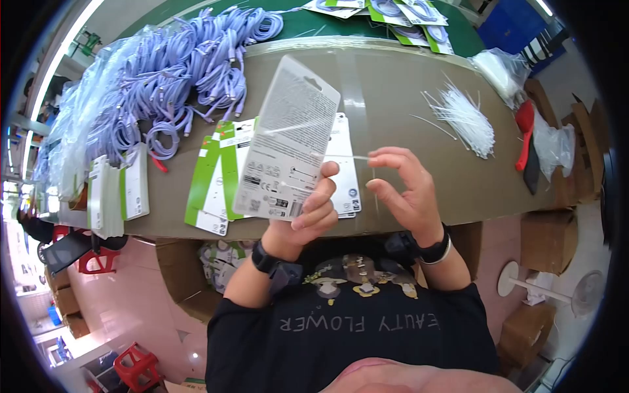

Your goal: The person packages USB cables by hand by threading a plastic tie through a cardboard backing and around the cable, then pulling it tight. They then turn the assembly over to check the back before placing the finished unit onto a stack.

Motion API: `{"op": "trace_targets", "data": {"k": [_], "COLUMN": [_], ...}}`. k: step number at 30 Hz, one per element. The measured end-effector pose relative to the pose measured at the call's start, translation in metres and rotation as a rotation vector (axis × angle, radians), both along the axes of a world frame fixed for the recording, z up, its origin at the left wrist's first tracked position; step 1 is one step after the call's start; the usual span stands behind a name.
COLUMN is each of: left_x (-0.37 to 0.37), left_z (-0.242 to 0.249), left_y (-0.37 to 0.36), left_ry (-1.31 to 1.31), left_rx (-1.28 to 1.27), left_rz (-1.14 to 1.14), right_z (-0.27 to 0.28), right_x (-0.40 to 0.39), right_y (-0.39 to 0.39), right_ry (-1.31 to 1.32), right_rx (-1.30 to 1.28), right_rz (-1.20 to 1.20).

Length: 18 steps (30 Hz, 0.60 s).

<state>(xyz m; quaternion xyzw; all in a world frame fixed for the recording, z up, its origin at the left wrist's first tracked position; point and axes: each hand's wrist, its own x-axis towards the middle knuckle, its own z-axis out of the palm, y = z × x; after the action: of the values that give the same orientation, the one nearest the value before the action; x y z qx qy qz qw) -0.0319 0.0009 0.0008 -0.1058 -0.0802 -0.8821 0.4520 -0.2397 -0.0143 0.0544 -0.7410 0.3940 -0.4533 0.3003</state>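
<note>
My left hand (317,207) is wrapped round the lower right edge of a packaging card (288,137), whose printed back faces me. A thin white tie (344,156) sticks out from the card's right side. My right hand (407,195) is beside it, thumb and index finger apart, with the tie's end at the index fingertip. Behind the card, more green and white cards (208,187) lie on the table. To the right is a pile of white cable ties (466,121).
Coiled purple cables (177,72) are heaped at the upper left, beside plastic bags. A stack of cards (105,196) stands at the left edge. Red-handled pliers (524,134) and a clear bag (501,72) lie at the right. Packed cards (413,16) lie at the back.
</note>
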Motion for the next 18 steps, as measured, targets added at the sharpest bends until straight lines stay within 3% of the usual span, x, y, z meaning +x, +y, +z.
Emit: {"op": "trace_targets", "data": {"k": [2,7,11,14,15,16,17,18], "left_x": [-0.005,-0.002,-0.001,-0.002,-0.006,-0.011,-0.015,-0.009], "left_z": [0.0,-0.007,-0.008,-0.007,-0.005,-0.001,0.003,0.005], "left_y": [-0.001,-0.001,0.001,0.003,0.003,0.003,0.003,0.005], "left_ry": [0.123,0.118,0.054,-0.131,-0.118,-0.655,-1.182,-1.299], "left_rx": [0.026,-0.008,-0.018,0.011,-0.002,0.007,0.004,-0.095], "left_rz": [-0.052,-0.032,0.01,0.199,0.18,0.496,0.809,0.738], "right_z": [-0.003,-0.011,-0.01,-0.013,-0.011,-0.009,-0.006,-0.005], "right_x": [-0.002,-0.001,-0.002,-0.002,0.001,0.0,-0.004,-0.007], "right_y": [0.002,0.004,0.005,0.009,0.013,0.016,0.017,0.018], "right_ry": [0.024,-0.02,-0.046,-0.007,-0.175,-0.339,-0.316,-0.371], "right_rx": [0.039,0.052,0.079,0.032,0.236,0.436,0.416,0.559], "right_rz": [0.008,0.008,0.022,0.109,0.24,0.356,0.312,0.279]}}
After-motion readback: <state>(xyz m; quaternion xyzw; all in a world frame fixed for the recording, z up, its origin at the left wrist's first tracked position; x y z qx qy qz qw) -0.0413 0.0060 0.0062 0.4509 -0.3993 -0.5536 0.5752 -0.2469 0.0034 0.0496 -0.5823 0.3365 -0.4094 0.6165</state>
